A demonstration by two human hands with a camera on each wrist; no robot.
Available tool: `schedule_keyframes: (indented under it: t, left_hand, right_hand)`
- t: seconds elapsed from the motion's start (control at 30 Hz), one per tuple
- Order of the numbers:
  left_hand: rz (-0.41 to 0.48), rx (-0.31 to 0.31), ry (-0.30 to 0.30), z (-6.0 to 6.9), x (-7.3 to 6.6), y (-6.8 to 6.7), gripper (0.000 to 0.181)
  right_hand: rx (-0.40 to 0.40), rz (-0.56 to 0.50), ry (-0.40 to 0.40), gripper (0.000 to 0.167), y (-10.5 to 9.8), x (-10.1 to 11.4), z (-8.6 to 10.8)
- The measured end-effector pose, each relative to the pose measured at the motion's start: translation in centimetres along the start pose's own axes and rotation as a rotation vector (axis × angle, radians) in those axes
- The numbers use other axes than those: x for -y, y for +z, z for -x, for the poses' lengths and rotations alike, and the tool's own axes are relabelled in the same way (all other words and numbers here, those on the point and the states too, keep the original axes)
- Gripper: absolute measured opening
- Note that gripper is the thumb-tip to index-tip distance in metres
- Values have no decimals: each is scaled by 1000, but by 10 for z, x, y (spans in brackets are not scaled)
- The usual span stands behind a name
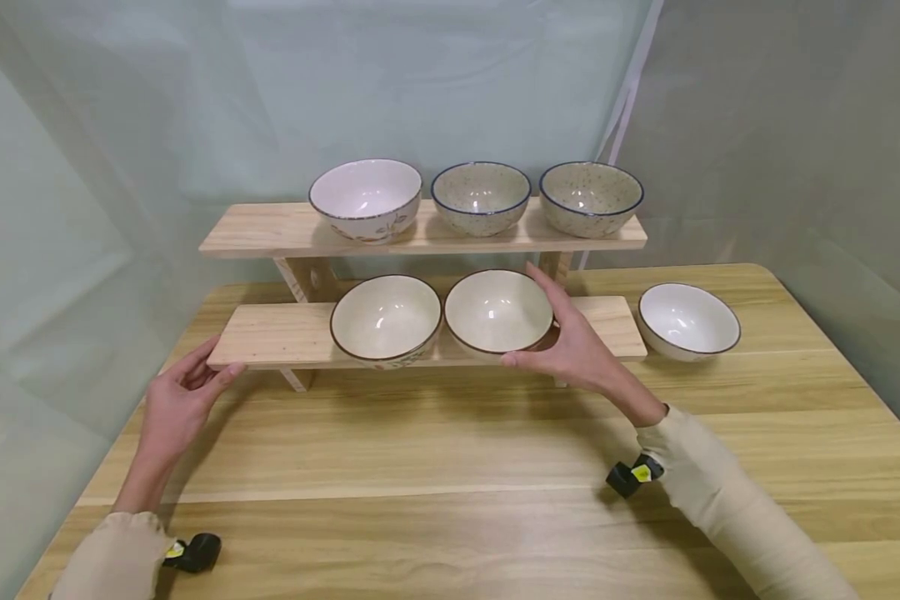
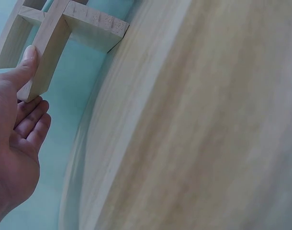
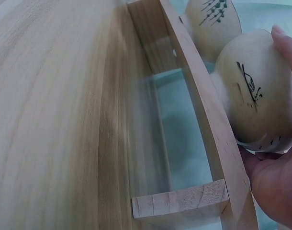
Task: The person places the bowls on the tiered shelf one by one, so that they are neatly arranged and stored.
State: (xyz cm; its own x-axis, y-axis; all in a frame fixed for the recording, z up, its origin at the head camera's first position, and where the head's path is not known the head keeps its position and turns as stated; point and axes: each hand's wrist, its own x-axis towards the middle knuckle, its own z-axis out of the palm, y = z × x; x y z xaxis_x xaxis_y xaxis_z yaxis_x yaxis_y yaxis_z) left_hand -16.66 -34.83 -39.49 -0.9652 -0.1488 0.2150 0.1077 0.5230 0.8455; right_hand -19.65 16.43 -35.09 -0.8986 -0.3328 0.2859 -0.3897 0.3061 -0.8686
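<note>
At the left end of a two-tier wooden shelf's lower board point(image 1: 277, 333), my left hand point(image 1: 176, 408) grips the corner between thumb and fingers. The left wrist view shows the thumb point(image 2: 29, 60) against the board's edge. Farther right, my right hand point(image 1: 577, 354) holds a cream bowl with a brown rim point(image 1: 498, 310) by its right side, thumb in front and fingers behind. That bowl is upright on the lower board, close beside a similar cream bowl point(image 1: 386, 317). Dark painted marks show on the held bowl's outside point(image 3: 253, 86) in the right wrist view.
On the upper board point(image 1: 258, 229) stand a white floral bowl point(image 1: 367, 196) and two speckled blue-rimmed bowls, one in the middle point(image 1: 480, 200) and one at right point(image 1: 591, 200). A white bowl point(image 1: 688, 321) sits on the wooden table point(image 1: 420, 483), right of the shelf. Pale curtains hang behind.
</note>
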Motion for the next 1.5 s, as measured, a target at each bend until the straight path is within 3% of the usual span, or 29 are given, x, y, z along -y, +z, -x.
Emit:
schedule_keyframes:
  t: [0.5,1.0,1.5]
  left_hand:
    - [-2,0,-11,-2,4,0,66]
    - [-20,0,-21,-1,2,-2,68]
    - [-3,-5,-13,-1,4,-2,66]
  right_hand:
    - [8,-66,-89,116,-16,-4,8]
    - [-50,-118,-187,106,-37,-14,26]
    - [-137,-115,-163,101,-60,-26,50]
